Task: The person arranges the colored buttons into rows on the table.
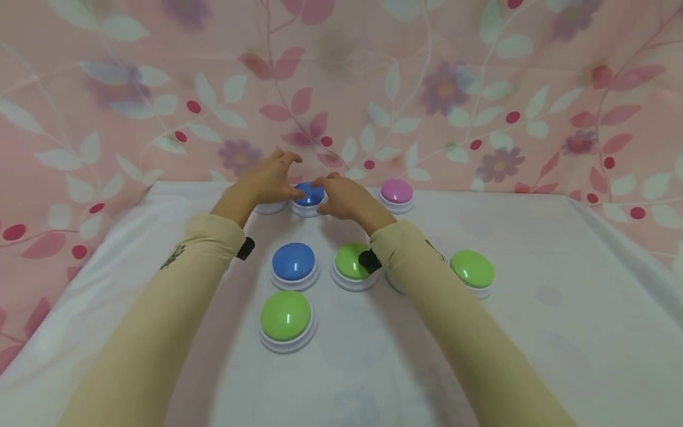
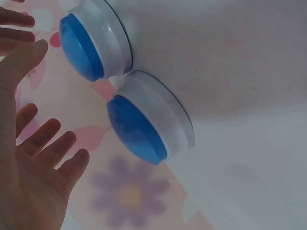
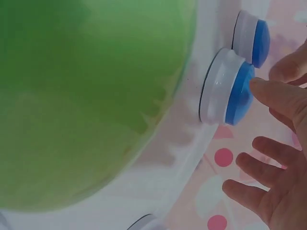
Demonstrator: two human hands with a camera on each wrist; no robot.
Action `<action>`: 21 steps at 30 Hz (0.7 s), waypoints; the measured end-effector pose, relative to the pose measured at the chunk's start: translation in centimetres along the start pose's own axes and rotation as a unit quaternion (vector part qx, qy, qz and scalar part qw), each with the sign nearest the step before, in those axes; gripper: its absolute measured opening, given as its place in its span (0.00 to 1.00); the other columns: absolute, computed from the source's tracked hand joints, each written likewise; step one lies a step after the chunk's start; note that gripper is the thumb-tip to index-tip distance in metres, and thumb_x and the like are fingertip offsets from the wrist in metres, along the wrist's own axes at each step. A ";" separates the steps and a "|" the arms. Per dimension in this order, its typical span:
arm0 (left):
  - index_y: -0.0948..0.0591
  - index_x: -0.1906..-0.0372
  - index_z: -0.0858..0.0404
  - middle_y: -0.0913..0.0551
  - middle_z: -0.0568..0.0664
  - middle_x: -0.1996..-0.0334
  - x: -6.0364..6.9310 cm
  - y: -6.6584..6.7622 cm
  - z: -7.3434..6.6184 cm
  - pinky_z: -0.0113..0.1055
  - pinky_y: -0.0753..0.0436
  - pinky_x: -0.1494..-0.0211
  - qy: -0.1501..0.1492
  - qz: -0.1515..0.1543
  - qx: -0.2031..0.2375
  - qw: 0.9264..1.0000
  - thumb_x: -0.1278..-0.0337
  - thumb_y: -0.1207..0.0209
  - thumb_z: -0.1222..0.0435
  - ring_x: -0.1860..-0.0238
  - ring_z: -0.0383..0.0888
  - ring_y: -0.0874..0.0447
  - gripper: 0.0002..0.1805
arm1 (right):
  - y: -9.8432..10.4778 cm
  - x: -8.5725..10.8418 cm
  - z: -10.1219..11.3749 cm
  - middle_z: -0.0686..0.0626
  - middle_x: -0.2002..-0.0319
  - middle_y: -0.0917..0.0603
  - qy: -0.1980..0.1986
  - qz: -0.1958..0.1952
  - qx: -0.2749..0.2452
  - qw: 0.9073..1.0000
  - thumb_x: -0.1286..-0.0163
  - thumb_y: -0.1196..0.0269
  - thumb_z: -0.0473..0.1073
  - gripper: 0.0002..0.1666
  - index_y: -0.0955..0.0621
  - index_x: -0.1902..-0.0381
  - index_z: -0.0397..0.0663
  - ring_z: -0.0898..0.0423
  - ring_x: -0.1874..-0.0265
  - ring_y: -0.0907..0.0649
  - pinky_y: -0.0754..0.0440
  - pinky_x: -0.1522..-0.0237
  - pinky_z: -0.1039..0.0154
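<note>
Both hands hover over the back row of round push buttons with coloured domes and white bases. My left hand (image 1: 264,181) is above the back-left button (image 1: 271,208), whose dome it hides in the head view; the left wrist view shows that dome is blue (image 2: 136,129). Beside it stands another blue button (image 1: 309,194), between the two hands. My right hand (image 1: 345,200) is just right of that button, fingers loosely bent. In the right wrist view its thumb lies close to the blue dome (image 3: 241,96); contact cannot be told. Neither hand holds anything.
A pink button (image 1: 396,191) stands at the back right. Nearer are a blue button (image 1: 293,261), green buttons (image 1: 351,261) (image 1: 472,268), and one mostly hidden by the right forearm. Another green button (image 1: 285,315) sits frontmost. White cloth (image 1: 533,332) covers the table; a floral curtain (image 1: 341,77) hangs behind.
</note>
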State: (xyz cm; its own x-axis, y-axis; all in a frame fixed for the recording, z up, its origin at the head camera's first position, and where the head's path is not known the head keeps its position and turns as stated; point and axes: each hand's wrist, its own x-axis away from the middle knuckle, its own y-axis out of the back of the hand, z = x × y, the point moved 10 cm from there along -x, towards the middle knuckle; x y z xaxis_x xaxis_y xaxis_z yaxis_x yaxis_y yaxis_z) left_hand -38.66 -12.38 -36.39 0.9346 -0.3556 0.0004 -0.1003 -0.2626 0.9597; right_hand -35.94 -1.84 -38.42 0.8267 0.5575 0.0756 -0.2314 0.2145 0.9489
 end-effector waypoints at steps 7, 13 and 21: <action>0.35 0.30 0.63 0.28 0.63 0.35 -0.8 -1.9 -0.8 0.55 0.26 0.37 -0.010 0.021 -0.004 1.000 0.54 0.29 0.52 0.43 0.59 0.24 0.46 | -1.2 -0.5 0.6 0.43 0.29 0.31 0.014 0.041 0.001 0.999 0.31 0.39 0.38 0.31 0.28 0.30 0.51 0.48 0.36 0.26 0.30 0.32 0.54; 0.35 0.29 0.64 0.31 0.63 0.34 -1.2 -3.3 -1.0 0.53 0.30 0.32 0.000 0.050 -0.005 0.999 0.53 0.29 0.53 0.38 0.58 0.28 0.46 | -1.9 -0.4 1.1 0.44 0.33 0.26 0.028 0.071 -0.018 0.997 0.35 0.41 0.32 0.37 0.31 0.27 0.50 0.49 0.44 0.23 0.27 0.36 0.58; 0.29 0.36 0.64 0.24 0.60 0.39 -1.5 -4.3 -0.6 0.51 0.29 0.32 -0.001 0.055 0.012 0.998 0.51 0.28 0.54 0.39 0.56 0.26 0.39 | -2.9 -0.2 0.9 0.46 0.22 0.43 0.011 0.106 -0.044 0.993 0.34 0.42 0.31 0.43 0.41 0.22 0.51 0.51 0.30 0.34 0.40 0.26 0.57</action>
State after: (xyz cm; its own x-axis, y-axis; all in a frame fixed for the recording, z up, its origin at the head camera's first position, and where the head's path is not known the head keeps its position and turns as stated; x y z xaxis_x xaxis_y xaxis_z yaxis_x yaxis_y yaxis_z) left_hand -39.44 -10.15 -40.36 0.9167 -0.3857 0.1043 -0.2098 -0.2425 0.9472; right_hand -34.94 -3.26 -40.96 0.7426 0.6157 0.2637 -0.4445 0.1585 0.8816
